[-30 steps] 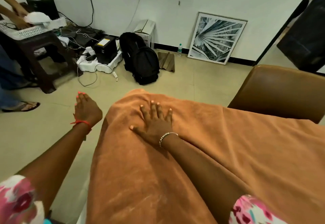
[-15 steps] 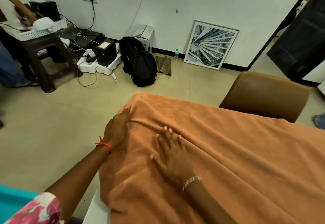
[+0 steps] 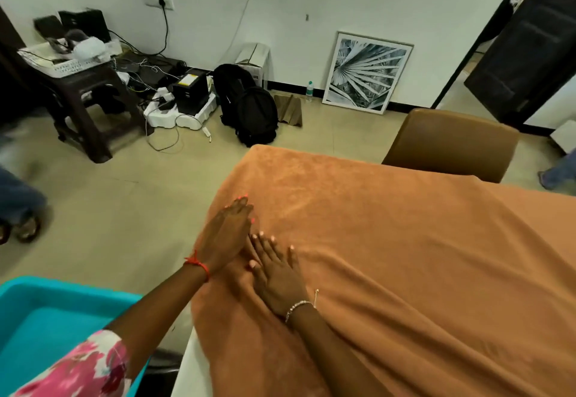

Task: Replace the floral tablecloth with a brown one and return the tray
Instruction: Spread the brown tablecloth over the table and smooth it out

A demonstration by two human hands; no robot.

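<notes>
Left grip (image 3: 226,236) & right grip (image 3: 279,278), both flat, holding nothing, are pressing the brown cloth (image 3: 389,256). It is seeming soft & light; prob. best pinched at the edge.

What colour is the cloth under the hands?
Plain orange-brown, no pattern. The cloth shows best in the head view.

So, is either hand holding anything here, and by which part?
Nothing is held. The left hand and right hand both rest with straight fingers on the brown tablecloth near its left edge, pressing on it, not gripping it.
</notes>
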